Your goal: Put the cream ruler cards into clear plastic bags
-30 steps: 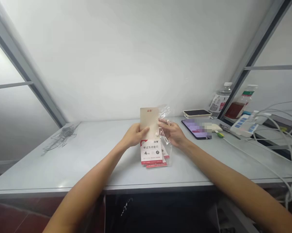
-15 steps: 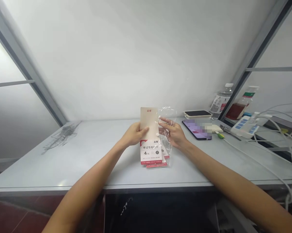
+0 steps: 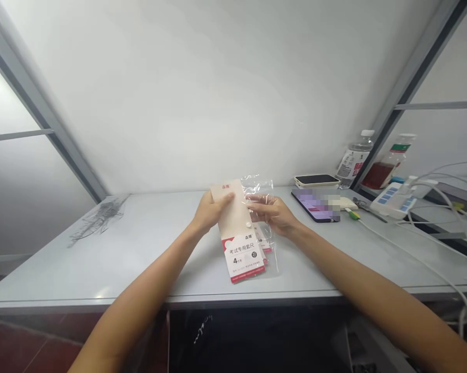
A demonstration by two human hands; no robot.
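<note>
Tangle of wire [image 3: 97, 220] at far left of grey table [image 3: 140, 264]. Left hand [image 3: 209, 212] near the middle, fingers closed on upper end of beige-and-red card [image 3: 239, 233], tilted, lower end down near tabletop. Right hand [image 3: 275, 216] just beside, fingers pinched on clear plastic sleeve [image 3: 261, 187] behind the card. Phone [image 3: 315, 204], bottles [image 3: 353, 158] and power strip [image 3: 391, 199] farther right.

The card [image 3: 238, 228] reads "考试专用套尺", with "4" and "20" beneath
</note>
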